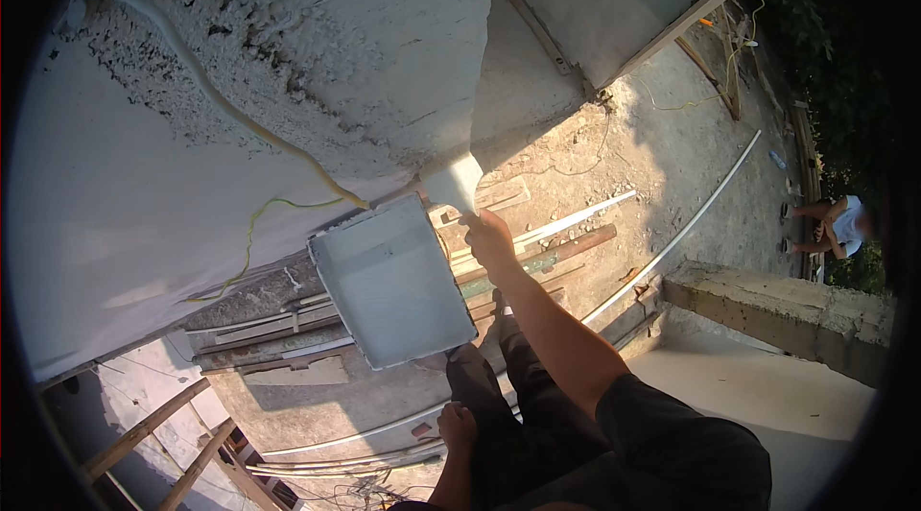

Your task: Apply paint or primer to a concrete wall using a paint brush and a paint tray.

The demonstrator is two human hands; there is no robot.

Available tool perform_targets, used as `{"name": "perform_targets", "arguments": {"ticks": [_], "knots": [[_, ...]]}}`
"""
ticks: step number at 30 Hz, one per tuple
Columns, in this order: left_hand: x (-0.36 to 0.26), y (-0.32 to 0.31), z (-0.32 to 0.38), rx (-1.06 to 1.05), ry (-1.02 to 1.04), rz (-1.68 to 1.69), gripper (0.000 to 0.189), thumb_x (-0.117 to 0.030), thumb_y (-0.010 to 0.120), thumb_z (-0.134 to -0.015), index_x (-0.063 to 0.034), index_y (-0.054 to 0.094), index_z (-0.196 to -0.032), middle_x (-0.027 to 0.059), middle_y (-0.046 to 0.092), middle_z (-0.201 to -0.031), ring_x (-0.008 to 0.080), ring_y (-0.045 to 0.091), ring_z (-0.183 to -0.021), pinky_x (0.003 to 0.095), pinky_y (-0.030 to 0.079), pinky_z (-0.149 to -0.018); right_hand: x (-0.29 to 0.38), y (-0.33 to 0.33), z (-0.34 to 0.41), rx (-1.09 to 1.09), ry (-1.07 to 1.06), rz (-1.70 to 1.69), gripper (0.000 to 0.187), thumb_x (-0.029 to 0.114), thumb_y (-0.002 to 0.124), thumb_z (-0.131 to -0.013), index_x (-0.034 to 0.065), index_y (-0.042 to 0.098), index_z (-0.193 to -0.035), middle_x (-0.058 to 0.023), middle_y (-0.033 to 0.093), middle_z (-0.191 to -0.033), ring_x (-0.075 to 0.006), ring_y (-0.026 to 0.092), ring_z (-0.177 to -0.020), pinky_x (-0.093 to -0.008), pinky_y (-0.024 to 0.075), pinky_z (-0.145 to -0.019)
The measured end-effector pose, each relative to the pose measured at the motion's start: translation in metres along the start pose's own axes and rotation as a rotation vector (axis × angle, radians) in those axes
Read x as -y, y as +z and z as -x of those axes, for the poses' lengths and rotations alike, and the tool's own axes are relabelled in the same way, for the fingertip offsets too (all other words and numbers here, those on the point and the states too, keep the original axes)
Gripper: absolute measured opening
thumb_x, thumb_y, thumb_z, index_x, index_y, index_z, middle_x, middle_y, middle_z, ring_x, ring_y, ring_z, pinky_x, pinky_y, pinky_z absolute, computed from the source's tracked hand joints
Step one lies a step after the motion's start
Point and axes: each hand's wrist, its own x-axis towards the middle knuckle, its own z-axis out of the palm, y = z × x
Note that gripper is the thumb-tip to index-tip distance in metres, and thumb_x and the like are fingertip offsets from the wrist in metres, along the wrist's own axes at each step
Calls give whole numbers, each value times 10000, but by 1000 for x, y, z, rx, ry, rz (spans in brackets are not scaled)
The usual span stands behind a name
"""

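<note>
My right hand [491, 241] is closed around the handle of a wide, pale putty knife [453, 182]. Its blade is against or close to the lower edge of a rough plastered wall or beam [424, 72]; contact is unclear. Below and left of the blade is a shallow rectangular tray [394, 284] with a pale grey-white inside; its support is hidden. My left hand [457, 424] hangs low beside my dark trousers, fingers curled, with nothing visible in it.
A flexible conduit [237, 115] with a yellow-green wire [250, 237] hangs from the wall. Pipes [568, 248] and boards [295, 372] lie on the floor. A concrete ledge [777, 302] is at right; a person [842, 227] sits beyond. Wooden poles [147, 432] stand lower left.
</note>
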Motion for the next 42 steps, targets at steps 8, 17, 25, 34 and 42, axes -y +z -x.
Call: {"name": "perform_targets", "arguments": {"ticks": [8, 17, 25, 34, 42], "knots": [[9, -2, -4, -12, -2, 15, 260, -236, 530, -817, -59, 574, -1002, 171, 616, -942, 395, 559, -922, 516, 441, -803, 36, 29, 42, 39, -146, -213, 193, 250, 497, -931, 71, 563, -903, 44, 356, -567, -31, 266, -413, -203, 192, -367], [20, -20, -18, -24, 43, 50, 260, -233, 515, -826, -50, 576, -1000, 199, 610, -944, 419, 554, -917, 529, 434, -806, 3, 35, 24, 22, 34, -269, 218, 282, 473, -949, 74, 536, -938, 31, 377, -584, -41, 266, -401, -205, 197, -359], [35, -45, -21, -35, 28, 5, 239, -210, 527, -828, -49, 566, -1000, 186, 616, -987, 390, 560, -930, 502, 444, -811, 20, 56, 50, 169, 103, -589, 171, 261, 440, -969, 127, 428, -865, 23, 380, -569, -71, 270, -383, -234, 207, -368], [55, -56, -37, -101, 113, -13, 229, -180, 530, -823, -47, 574, -1004, 174, 624, -929, 377, 574, -865, 481, 459, -775, 8, 46, 35, 107, 53, -708, 203, 319, 456, -961, 141, 434, -866, 28, 377, -567, -77, 297, -407, -224, 227, -378], [67, -79, -37, -22, 39, -25, 249, -194, 532, -821, -53, 568, -1023, 177, 612, -950, 379, 562, -913, 499, 451, -782, 8, 86, 53, 84, 88, -638, 246, 332, 456, -958, 150, 411, -798, 35, 370, -567, -80, 309, -425, -228, 232, -387]]}}
